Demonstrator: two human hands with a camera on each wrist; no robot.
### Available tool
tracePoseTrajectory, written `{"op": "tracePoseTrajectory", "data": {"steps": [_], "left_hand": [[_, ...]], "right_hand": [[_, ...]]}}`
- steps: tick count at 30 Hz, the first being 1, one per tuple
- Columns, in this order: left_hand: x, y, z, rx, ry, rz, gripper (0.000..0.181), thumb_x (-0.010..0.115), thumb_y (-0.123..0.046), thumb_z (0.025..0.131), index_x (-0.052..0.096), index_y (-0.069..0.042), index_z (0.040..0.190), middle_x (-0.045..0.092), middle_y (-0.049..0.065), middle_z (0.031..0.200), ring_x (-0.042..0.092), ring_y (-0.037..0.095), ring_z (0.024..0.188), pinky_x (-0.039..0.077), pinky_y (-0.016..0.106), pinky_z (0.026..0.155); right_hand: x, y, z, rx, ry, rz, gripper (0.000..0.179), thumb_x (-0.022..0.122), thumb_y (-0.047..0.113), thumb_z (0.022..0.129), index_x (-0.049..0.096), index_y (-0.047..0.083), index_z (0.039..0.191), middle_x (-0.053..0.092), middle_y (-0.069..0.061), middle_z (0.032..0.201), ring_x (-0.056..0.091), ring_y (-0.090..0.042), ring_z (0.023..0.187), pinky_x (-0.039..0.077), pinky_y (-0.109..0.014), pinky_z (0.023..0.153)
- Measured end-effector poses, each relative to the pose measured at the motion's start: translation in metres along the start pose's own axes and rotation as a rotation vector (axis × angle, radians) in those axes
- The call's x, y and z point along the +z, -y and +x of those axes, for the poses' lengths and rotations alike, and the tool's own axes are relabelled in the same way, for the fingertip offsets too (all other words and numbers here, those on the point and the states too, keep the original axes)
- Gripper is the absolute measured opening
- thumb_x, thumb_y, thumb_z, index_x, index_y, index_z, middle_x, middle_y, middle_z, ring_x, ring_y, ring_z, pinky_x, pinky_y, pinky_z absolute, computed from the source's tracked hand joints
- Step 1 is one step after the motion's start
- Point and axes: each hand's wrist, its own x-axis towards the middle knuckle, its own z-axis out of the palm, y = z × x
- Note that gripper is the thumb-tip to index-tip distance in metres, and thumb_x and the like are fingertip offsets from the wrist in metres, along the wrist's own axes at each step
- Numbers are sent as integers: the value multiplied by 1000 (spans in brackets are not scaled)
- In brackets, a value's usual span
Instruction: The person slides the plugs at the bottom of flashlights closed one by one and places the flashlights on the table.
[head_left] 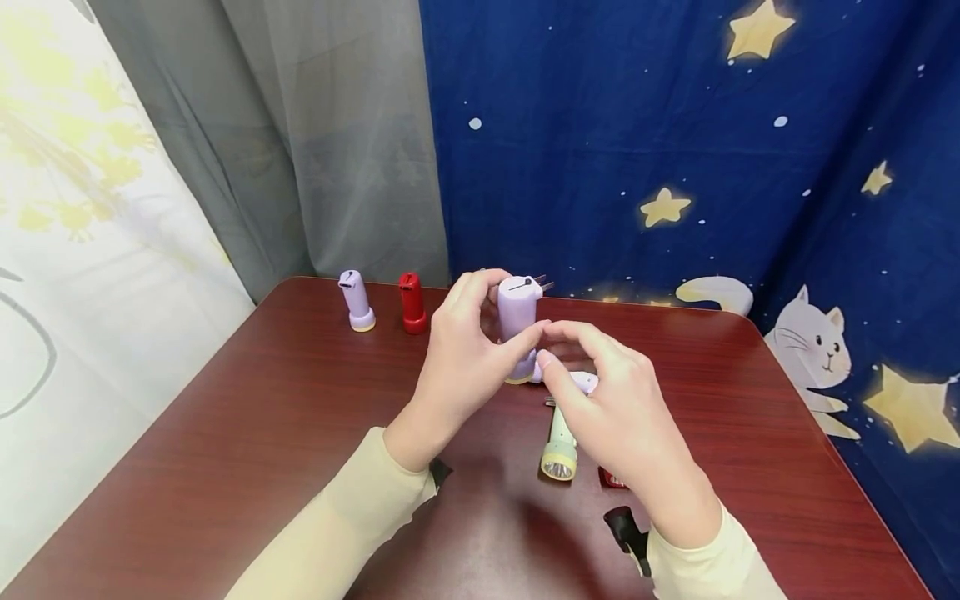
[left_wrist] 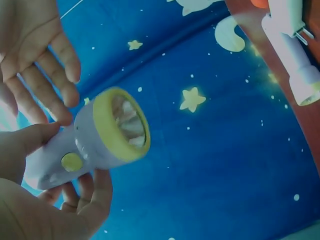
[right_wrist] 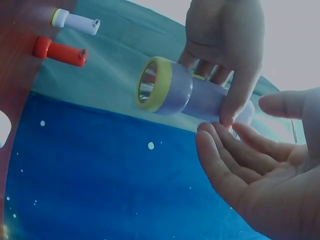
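Gripping a lavender flashlight (head_left: 517,304) above the table (head_left: 225,467), the left hand (head_left: 468,350) has its thumb and fingers curled round the body, a firm grip. The flashlight is roughly upright, yellow rim (left_wrist: 104,122) down, metal prongs (head_left: 546,283) jutting from its top end. The right hand (head_left: 611,387) reaches in beside it with fingers loosely extended, its grip open and holding nothing, fingertips close by the left thumb; whether they touch is unclear. Below the hands, a pale green flashlight (head_left: 560,442) lies near a partly hidden red flashlight (head_left: 612,479). Farther left, a second lavender flashlight (head_left: 357,302) and another red flashlight (head_left: 412,304) stand near the far edge. Behind hang gray (head_left: 360,125) and blue star-patterned curtains (head_left: 570,167).
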Motion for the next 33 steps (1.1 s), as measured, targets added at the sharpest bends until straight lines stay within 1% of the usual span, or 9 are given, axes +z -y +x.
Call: {"op": "tracePoseTrajectory", "data": {"steps": [5,8,11,14,17,21,26,29,33], "left_hand": [[1,-6,-6,92,-48,117,50,91,-18,84,63,-4,124,63,9,103,59,16,83,55,28,71],[1,-11,-10,138,-72,174,50,90,-17,84,62,-2,122,65,10,103,59,19,84,56,29,72],[2,-17,-14,175,-112,220,47,90,-16,84,60,-1,118,67,12,103,62,22,87,59,32,77],[5,-22,-18,223,-157,257,44,88,-16,85,58,0,113,68,14,102,65,24,89,62,34,81],[6,-26,-20,253,-177,261,41,86,-13,86,57,0,111,67,14,99,64,24,87,61,34,79],[2,-30,-25,191,-114,203,44,85,-7,85,58,-1,120,69,14,103,66,24,90,62,33,79],[-2,-31,-33,74,-24,156,47,84,-10,89,65,-3,132,77,11,115,73,24,98,64,36,85],[-4,-31,-35,57,-19,131,44,82,-8,91,68,-4,132,78,11,118,75,23,101,65,36,90],[-6,-29,-37,86,-57,118,41,80,0,89,70,-3,129,78,13,114,75,23,100,65,35,89]], "right_hand": [[4,4,4,-104,-89,10,28,75,18,99,72,9,125,77,-1,115,77,-13,100,64,-35,91],[5,9,7,-117,-121,24,30,79,20,97,73,7,123,76,-2,109,76,-13,96,65,-34,87],[6,15,9,-126,-169,14,36,87,22,90,74,7,119,76,-1,103,75,-10,88,63,-22,82],[8,17,9,-166,-230,13,37,93,19,83,76,7,114,76,-2,96,74,-10,80,56,-10,77],[8,16,8,-229,-276,29,38,94,13,80,78,5,113,77,-5,94,72,-13,78,52,-6,75],[4,13,7,-241,-257,65,36,91,9,83,77,5,116,75,-6,91,68,-13,77,53,-10,73],[2,8,5,-172,-196,94,37,88,6,86,75,6,121,72,-6,95,64,-12,80,53,-11,72],[2,7,4,-137,-152,110,39,86,6,88,74,7,125,74,-6,103,67,-12,81,54,-10,73],[1,7,4,-91,-67,174,44,85,9,90,71,10,131,77,-7,108,75,-11,80,59,-14,73]]}}
